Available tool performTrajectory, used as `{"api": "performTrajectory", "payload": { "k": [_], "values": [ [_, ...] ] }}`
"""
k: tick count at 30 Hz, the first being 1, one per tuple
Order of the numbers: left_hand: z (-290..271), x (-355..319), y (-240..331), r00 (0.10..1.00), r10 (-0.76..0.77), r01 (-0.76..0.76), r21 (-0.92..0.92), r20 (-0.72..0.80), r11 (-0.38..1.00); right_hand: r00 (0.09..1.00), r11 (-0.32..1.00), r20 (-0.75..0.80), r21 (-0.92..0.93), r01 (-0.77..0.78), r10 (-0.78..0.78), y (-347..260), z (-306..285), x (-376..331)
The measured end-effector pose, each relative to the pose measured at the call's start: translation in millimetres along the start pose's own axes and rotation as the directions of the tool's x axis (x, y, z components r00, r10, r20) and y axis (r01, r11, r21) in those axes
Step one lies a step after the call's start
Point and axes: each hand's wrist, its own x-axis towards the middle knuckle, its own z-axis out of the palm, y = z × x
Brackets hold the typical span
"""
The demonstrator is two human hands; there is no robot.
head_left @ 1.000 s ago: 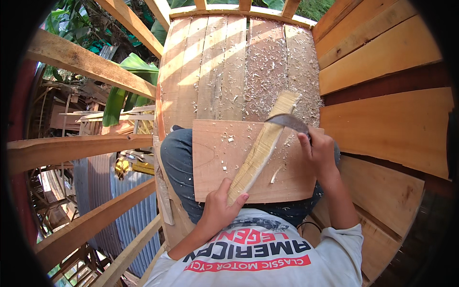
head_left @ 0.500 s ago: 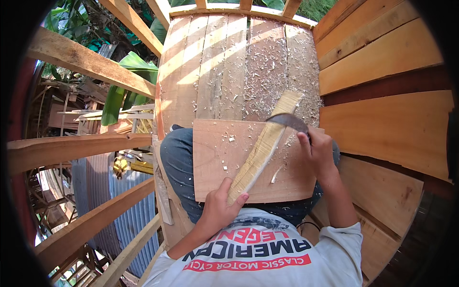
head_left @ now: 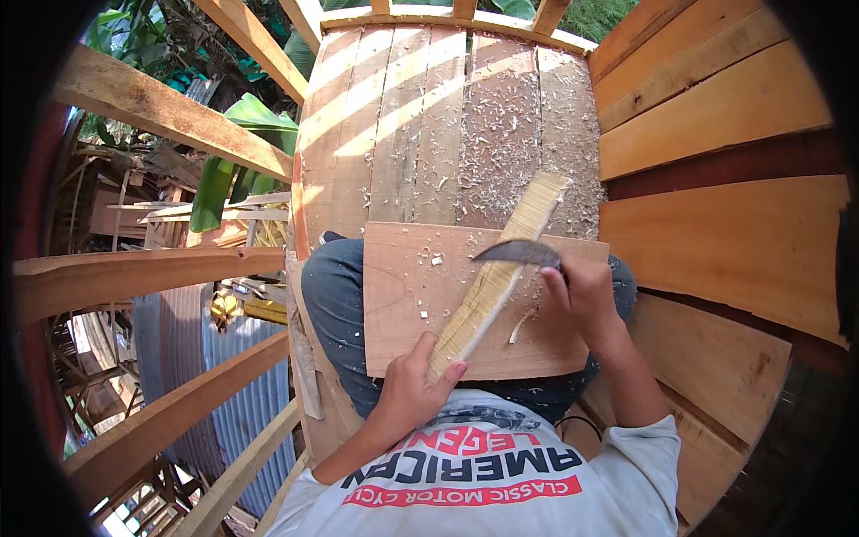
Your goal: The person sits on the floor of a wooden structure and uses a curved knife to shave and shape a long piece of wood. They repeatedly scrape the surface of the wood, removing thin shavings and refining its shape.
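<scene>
My left hand (head_left: 418, 385) is closed round the near end of a pale wooden strip (head_left: 479, 302), which slants away from me to the far right. Beneath it a flat brown board (head_left: 407, 277) lies across my lap. My right hand (head_left: 586, 291) grips the handle of a curved knife (head_left: 519, 252), much like a sickle; the handle is mostly hidden by the fingers. Its dark blade crosses over the strip beyond the middle, the tip pointing left. Small chips and a thin curled shaving (head_left: 522, 327) rest on the board.
Plank flooring (head_left: 394, 134) strewn with shavings stretches ahead. A wall of wooden boards (head_left: 725, 251) rises close on the right. Open railing bars (head_left: 152, 285) run along the left, with corrugated metal sheets (head_left: 237, 376) and scrap wood below.
The knife has come nearer to me along the strip, and its blade now reaches further left. My right hand moved slightly nearer too; my left hand keeps its hold.
</scene>
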Motion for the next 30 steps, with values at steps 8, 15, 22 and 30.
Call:
{"api": "performTrajectory", "payload": {
  "k": [8,15,22,30],
  "values": [
    [-2.1,1.3,0.3,1.0,-0.008,0.008,-0.011,0.011,1.0,0.997,0.999,-0.076,0.037,0.019,-0.016,-6.6,6.2,-0.9],
    [-2.8,-2.8,-2.4,1.0,-0.022,0.022,0.001,0.02,1.0,0.99,0.986,0.029,-0.08,0.143,-0.141,-1.9,-5.9,3.4],
    [-0.9,-0.1,-2.9,1.0,0.017,-0.017,-0.022,0.007,1.0,0.993,0.998,-0.115,0.068,-0.018,0.026,4.0,2.4,0.1],
    [-5.4,0.2,-4.4,0.999,0.005,-0.004,-0.036,0.034,0.999,0.986,0.997,-0.15,0.026,0.071,-0.066,3.4,5.7,6.9]
  ]
}}
